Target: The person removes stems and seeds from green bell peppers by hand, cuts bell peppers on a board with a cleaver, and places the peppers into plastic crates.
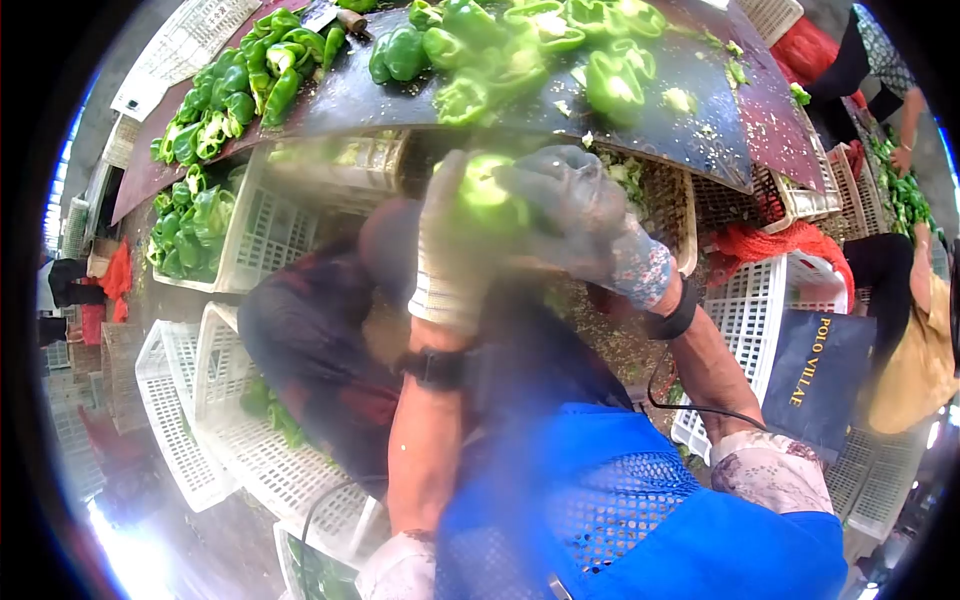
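A light green bell pepper (490, 192) is between my gloved hands, just in front of the table's near edge. My left hand (447, 245), in a pale knitted glove, closes on the pepper's left side. From the right, my right hand (580, 205), in a grey glove with a flowered cuff, curls its fingers against the same pepper. Smears on the lens blur the pepper's lower part, and I cannot make out whether the right fingers also hold a small tool. On the dark table (690, 125) just beyond lie several cut pepper pieces (615, 85) and a whole pepper (400, 53).
A pile of green peppers (235, 90) covers the table's left part. White plastic crates stand around my legs: one with peppers (280, 220) at left, stacked ones (235, 400) below it, another (745, 320) at right with red netting (785, 248). Another person (915, 330) works at far right.
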The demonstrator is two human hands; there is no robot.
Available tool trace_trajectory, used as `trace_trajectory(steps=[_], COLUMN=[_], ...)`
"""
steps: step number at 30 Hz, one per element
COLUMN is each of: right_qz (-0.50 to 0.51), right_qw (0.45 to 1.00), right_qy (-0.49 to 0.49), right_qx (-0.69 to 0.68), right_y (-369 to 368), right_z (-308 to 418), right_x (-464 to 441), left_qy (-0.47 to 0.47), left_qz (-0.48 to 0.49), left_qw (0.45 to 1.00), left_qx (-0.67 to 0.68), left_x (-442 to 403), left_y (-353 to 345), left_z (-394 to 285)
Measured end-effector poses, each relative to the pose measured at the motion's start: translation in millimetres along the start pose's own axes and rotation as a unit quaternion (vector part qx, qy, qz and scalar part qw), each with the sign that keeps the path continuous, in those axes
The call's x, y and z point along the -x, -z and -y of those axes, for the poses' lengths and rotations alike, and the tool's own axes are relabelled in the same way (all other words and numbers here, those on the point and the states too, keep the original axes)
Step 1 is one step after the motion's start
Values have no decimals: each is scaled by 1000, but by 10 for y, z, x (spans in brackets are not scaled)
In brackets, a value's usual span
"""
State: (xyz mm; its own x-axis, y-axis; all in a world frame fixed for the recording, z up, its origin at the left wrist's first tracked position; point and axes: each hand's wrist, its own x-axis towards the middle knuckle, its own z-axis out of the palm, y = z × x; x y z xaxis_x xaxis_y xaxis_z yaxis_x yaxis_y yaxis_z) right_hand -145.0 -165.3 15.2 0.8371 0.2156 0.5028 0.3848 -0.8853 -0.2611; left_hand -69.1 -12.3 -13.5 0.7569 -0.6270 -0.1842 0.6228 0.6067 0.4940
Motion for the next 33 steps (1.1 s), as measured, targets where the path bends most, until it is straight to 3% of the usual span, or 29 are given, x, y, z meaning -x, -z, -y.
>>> trace_trajectory(steps=[2, 5, 8, 10, 13, 15, 17, 18, 20, 21, 22, 23, 24, 26, 29, 33], right_qz=[-27, -61, -99, -125, -166, -205, -270, -312, -304, -259, -201, -141, -82, 18, 16, 19], right_qw=[999, 998, 993, 984, 916, 967, 950, 918, 924, 958, 972, 983, 991, 970, 912, 898], right_qy=[-6, -16, -45, -90, -205, -138, -157, -212, -192, -114, -113, -110, -104, -188, -215, -192], right_qx=[-17, -26, -53, -90, -301, -58, -27, -120, -133, -53, -42, -31, -20, -151, -350, -395], right_y=[-140, -319, -400, -473, -500, -276, -110, -15, 64, 59, 122, 184, 247, 247, 143, 147], right_z=[-3, -26, -17, -77, -6, -26, -158, -326, -507, -578, -377, -174, 27, 284, 276, 244], right_x=[33, 51, 54, 22, -84, -119, -52, 31, 139, 183, 155, 128, 99, 21, 28, 76], left_qy=[54, 104, 51, -30, -158, -61, -48, -41, -74, -83, -93, -153, -209, -284, -312, -202], left_qz=[21, 65, -2, -39, -28, -1, 14, 18, 21, 28, 35, 34, 37, 47, 45, 28], left_qw=[992, 976, 989, 993, 922, 996, 999, 998, 997, 996, 995, 962, 927, 856, 791, 903], left_qx=[115, 182, 138, -104, -352, -69, 6, 45, 14, -1, -18, -225, -308, -429, -524, -379], left_x=[28, 28, 36, 46, 31, 71, 95, 124, 136, 101, 60, 63, 65, 58, 181, 233], left_y=[-35, -53, -102, -7, 64, -8, -58, -57, -55, -47, -48, -46, -39, -108, -314, -412], left_z=[-22, -45, 46, 130, 162, 98, -4, -21, 25, 44, 46, 52, 91, 123, 123, 147])
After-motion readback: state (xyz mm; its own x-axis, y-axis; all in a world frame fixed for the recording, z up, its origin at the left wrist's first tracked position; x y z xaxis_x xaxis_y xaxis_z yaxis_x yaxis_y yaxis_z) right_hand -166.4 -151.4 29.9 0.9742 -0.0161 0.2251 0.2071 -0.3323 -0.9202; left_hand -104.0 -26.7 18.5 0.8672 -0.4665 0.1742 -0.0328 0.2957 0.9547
